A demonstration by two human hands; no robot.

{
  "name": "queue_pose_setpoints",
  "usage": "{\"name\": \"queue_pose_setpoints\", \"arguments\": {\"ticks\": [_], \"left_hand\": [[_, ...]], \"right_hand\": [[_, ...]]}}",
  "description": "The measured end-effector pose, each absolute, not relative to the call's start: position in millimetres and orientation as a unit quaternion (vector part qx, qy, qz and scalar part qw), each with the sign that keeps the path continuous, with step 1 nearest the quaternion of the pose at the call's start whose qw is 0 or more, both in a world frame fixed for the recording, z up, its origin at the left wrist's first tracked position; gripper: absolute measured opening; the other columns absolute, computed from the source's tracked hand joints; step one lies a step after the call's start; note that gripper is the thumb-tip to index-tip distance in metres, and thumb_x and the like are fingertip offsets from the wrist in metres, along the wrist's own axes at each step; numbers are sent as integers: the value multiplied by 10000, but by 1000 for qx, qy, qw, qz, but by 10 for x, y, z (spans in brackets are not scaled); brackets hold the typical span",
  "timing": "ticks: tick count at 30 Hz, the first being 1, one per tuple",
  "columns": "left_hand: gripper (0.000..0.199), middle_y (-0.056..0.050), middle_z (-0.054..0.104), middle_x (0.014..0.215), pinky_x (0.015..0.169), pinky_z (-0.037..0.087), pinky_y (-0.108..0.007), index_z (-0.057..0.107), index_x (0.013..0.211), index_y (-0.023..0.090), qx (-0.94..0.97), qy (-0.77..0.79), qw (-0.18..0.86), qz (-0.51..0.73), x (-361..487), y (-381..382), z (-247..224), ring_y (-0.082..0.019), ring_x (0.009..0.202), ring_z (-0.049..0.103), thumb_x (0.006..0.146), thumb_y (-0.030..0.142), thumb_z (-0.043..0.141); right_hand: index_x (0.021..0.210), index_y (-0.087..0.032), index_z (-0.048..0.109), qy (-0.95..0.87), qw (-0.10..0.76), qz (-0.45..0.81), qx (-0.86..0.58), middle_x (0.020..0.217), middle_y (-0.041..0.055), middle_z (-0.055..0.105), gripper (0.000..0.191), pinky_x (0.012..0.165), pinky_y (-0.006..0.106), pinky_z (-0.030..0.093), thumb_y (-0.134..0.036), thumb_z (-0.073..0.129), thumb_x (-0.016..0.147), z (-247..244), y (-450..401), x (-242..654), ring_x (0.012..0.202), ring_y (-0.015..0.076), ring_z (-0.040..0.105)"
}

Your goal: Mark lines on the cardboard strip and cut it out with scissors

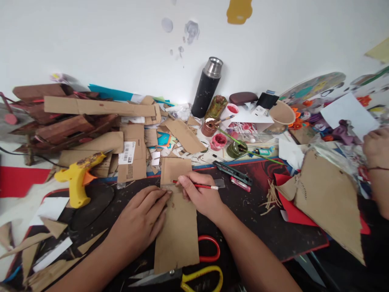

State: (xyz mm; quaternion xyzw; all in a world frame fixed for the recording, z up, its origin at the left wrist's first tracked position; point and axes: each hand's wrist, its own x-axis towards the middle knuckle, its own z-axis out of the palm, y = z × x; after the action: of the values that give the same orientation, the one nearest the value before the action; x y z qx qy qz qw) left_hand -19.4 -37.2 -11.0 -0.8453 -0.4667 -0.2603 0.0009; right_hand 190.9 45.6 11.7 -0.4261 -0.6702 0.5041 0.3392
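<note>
You have two hands: one left hand (144, 213), one right hand (200, 194). Count one pencil (208, 186) in your right fingers, one cardboard strip (178, 239) under both hands' fingers, one pair of scissors (172, 273) nearer you than them, one glue gun (77, 182) left of your left fingers, one box cutter (232, 172) right of your right ones, and, beyond your fingertips, one flask (206, 91) and at least four paint pots (218, 142).

No text, number or brand is legible. A white label (126, 153) is affixed to a brown cardboard piece (133, 133). The label carries dark print, with a darker block at its lower right; characters are too small to read. Below the label, the same cardboard bears rows of dark print, also unreadable. A small blue-green tube (261, 151) carries markings that cannot be resolved.
</note>
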Motion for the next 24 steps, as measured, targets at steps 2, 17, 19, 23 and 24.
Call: {"name": "queue_pose_setpoints", "arguments": {"ticks": [2,17,19,23,24], "left_hand": [[320,-123,758,1187,1081,548,-418,738,1317,102,-847,-465,5,-257,-191,-371,-104,-294,1175,648,1101,165,510],[307,-133,754,1209,1100,569,-414,739,1320,116,-839,-480,-10,-255,-219,-378,-116,-283,1191,666,1098,177,536],[302,-136,746,1225,1100,570,-420,735,1316,119,-838,-483,-6,-253,-217,-377,-108,-287,1199,662,1103,181,530],[304,-150,737,1245,1108,563,-445,726,1318,102,-843,-479,2,-244,-220,-378,-110,-303,1218,650,1107,185,523],[310,-156,735,1248,1105,564,-452,721,1325,93,-845,-478,3,-242,-221,-378,-112,-309,1219,647,1108,186,520]], "right_hand": [[810,-198,728,-648,359,514,-433,566,-28,617,451,546,254,456,-510,594,1107,115,458,1922,491,121,566],[786,-187,703,-494,452,552,-497,501,-36,568,639,389,216,395,-806,684,940,232,579,2029,394,117,556],[782,-187,703,-497,448,553,-496,502,-37,566,639,390,217,397,-804,678,945,222,577,2018,396,116,556],[800,-186,712,-497,446,556,-495,501,-40,568,627,397,213,402,-792,675,956,192,581,2007,398,113,558],[810,-185,715,-495,447,557,-496,503,-42,569,622,398,213,405,-789,679,956,183,582,2005,399,112,558]]}}
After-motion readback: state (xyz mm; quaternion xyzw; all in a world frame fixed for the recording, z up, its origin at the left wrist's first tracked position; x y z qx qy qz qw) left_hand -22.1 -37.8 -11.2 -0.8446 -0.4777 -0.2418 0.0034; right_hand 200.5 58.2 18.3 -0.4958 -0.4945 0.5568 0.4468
